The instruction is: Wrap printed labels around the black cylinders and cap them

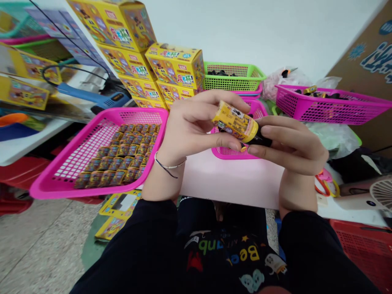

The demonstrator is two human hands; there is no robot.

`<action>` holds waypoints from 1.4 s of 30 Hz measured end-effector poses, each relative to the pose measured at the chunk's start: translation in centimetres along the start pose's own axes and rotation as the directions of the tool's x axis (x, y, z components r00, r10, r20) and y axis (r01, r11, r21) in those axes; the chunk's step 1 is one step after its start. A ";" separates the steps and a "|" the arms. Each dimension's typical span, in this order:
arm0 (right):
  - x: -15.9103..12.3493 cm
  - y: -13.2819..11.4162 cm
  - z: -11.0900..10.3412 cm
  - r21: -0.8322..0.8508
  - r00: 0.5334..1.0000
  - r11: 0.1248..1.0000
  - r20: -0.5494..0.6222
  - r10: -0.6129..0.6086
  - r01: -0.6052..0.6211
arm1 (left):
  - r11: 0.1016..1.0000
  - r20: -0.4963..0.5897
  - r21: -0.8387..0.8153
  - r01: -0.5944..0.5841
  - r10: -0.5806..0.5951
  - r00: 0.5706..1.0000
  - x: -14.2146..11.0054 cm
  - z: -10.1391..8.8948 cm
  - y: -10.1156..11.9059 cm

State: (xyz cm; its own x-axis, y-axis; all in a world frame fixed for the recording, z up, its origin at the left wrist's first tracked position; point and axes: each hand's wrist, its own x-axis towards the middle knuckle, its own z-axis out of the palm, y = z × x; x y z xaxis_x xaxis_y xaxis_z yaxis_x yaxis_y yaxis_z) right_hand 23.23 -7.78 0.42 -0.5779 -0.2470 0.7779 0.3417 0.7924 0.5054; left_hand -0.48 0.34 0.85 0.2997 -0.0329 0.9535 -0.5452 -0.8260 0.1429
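Note:
Between my fingertips is a small yellow printed tube (235,122) with a black end piece (261,139). My left hand (196,126) grips the yellow part from the left, and my right hand (290,145) holds the black end. Both hands are above a pale pink table top (232,179). To the left of my left hand, a magenta mesh basket (61,163) holds several rows of small yellow-and-brown packets (118,153). Another magenta basket (228,153) lies partly hidden beneath my hands.
Stacked yellow printed cartons (174,67) stand behind my hands. Nearby are a green mesh basket (232,77), a magenta basket (330,108) with dark and yellow items, and a blue heat gun (92,96) on the left. A small fan (381,192) and a red basket (364,253) sit lower right.

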 end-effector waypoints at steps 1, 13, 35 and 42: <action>0.0 0.0 0.0 -0.002 1.000 1.000 -0.004 -0.006 0.006 | 0.998 0.021 0.022 -0.050 0.050 0.999 0.0 0.0 0.0; -0.1 0.3 0.1 0.014 1.000 1.000 0.030 0.006 -0.006 | 0.998 0.053 0.061 0.032 -0.035 0.998 -0.2 -0.3 0.1; 0.3 0.1 0.2 -0.010 1.000 1.000 0.021 -0.004 0.004 | 0.917 -0.030 0.097 0.387 -0.386 0.922 -0.6 0.5 2.1; -0.6 -0.4 -0.1 0.057 0.988 0.990 0.088 0.126 -0.132 | 0.940 -0.014 0.070 0.333 -0.332 0.943 -0.8 0.3 1.3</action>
State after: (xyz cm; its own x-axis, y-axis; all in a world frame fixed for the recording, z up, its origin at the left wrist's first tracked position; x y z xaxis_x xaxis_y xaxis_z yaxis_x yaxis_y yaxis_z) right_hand 23.53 -7.97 -0.23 -0.5930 -0.0947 0.7996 0.3717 0.8487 0.3762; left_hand -1.22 -0.89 0.20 0.4532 0.2513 0.8553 -0.3583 -0.8272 0.4329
